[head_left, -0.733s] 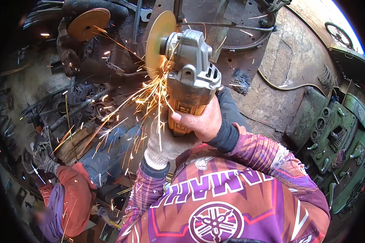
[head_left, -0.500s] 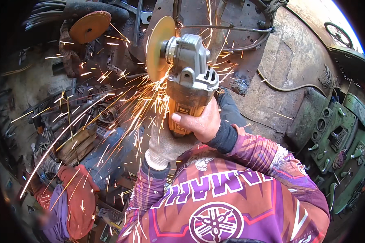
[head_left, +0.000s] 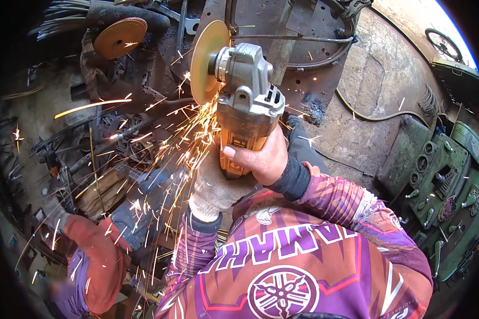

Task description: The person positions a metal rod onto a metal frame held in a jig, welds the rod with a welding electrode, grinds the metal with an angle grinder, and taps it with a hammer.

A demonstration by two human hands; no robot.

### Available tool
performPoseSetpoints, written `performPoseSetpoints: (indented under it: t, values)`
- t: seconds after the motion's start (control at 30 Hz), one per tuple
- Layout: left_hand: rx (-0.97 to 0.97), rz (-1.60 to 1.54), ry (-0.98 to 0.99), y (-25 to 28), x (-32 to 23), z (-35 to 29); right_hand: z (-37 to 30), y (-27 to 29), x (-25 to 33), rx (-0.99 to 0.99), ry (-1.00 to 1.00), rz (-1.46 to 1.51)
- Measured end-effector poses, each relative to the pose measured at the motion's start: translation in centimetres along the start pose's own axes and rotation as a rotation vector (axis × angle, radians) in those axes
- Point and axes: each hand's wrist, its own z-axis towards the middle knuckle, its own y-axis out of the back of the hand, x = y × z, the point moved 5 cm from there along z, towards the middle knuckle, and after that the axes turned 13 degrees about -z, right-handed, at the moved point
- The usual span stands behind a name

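An angle grinder (head_left: 248, 109) with a yellow and grey body is held in both hands in the middle of the view. My bare right hand (head_left: 266, 159) wraps its body from the right, thumb laid across the top. Below and to the left, my left hand (head_left: 214, 189), in a pale knit glove, is closed around the lower part of the tool; its fingers are mostly hidden. A tan disc (head_left: 207, 63) stands edge-up on the grinder's left side. Orange sparks spray from under it, down and leftward. The spot where the disc touches metal is hidden behind the tool.
A rusty steel table (head_left: 316, 80) with a bent rod lies ahead. Another round disc (head_left: 120, 38) is at the upper left. A person in a red top (head_left: 98, 260) crouches at lower left among scrap metal. A green machine (head_left: 436, 181) with levers stands at right.
The grinder and both hands have shifted very slightly left. The spark spray is a little thinner. The crouching person's arm and body have moved slightly.
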Motion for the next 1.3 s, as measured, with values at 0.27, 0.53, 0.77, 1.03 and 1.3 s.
performPoseSetpoints:
  t: [0.27,0.53,0.77,1.03,1.3]
  values:
    - [0.020,-0.036,0.032,-0.3,1.3,-0.4,-0.1,0.0,-0.3,-0.017,0.039,-0.056]
    - [0.036,-0.017,-0.011,0.1,2.8,-0.7,-0.3,0.1,0.0,-0.034,0.040,-0.088]
    - [0.038,0.038,-0.039,-0.2,0.7,0.0,0.2,0.1,0.3,-0.012,0.077,-0.037]
    - [0.013,0.168,0.029,0.2,0.5,-0.1,0.3,0.0,0.7,-0.049,0.142,-0.030]
    - [0.060,0.157,0.009,0.0,2.3,-0.8,0.0,0.3,-0.2,-0.011,0.055,-0.072]
